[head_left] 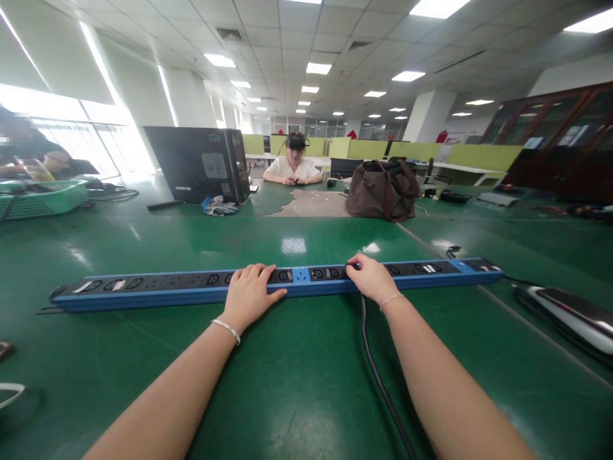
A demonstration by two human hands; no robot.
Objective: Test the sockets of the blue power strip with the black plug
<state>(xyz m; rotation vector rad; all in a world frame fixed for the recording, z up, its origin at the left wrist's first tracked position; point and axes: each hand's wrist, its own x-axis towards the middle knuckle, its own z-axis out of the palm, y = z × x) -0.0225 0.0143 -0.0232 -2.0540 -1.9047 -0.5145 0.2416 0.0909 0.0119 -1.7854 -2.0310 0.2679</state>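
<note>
A long blue and black power strip (301, 276) with several sockets along its top lies across the green table in front of me. My left hand (249, 291) rests on it left of the middle, fingers spread over the top and thumb pointing right. Right of the middle, my right hand (371, 278) is closed around a black plug (353, 266) at one of the sockets. How deep the plug sits is hidden by my fingers. From under this hand a thick black cable (371, 358) runs down toward the front edge of the view.
A black computer case (201, 163) and grey-blue gloves (219, 206) are at the back left, near a green basket (48, 199). A brown bag (383, 190) stands behind the strip. Another person (294, 163) sits across the table. A black and white device (569, 316) lies at right.
</note>
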